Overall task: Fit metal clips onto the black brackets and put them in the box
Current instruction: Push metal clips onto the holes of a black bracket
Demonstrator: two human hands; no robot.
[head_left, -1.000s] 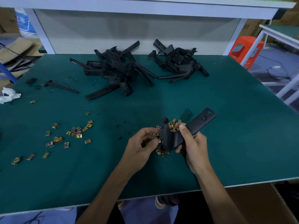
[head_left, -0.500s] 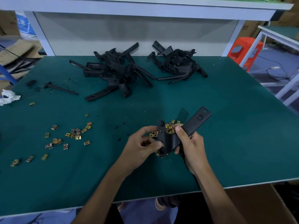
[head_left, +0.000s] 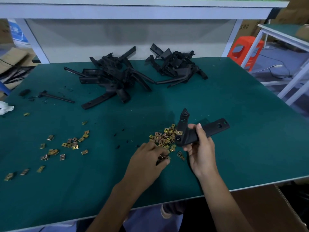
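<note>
My right hand point(head_left: 199, 148) grips a black L-shaped bracket point(head_left: 212, 128) by its bend, holding it just above the green table; the long arm points right and the short arm points up. Left of the bracket lies a heap of gold metal clips point(head_left: 164, 137). My left hand point(head_left: 148, 159) is down at the near edge of that heap, fingers curled on what looks like a clip point(head_left: 164, 157). Two piles of black brackets, one point(head_left: 111, 77) at the back middle and another point(head_left: 176, 65) to its right, lie near the far edge.
More clips point(head_left: 70, 144) are scattered over the left of the green table point(head_left: 250, 131). A thin black rod point(head_left: 56, 97) and white scrap point(head_left: 5, 108) lie far left. A cardboard box point(head_left: 260, 208) sits below the table's front right edge. An orange stool point(head_left: 244, 51) stands beyond.
My left hand has let go of the bracket and dropped to the clip heap. My right hand has moved the bracket to the right and turned it, uncovering the clips beneath.
</note>
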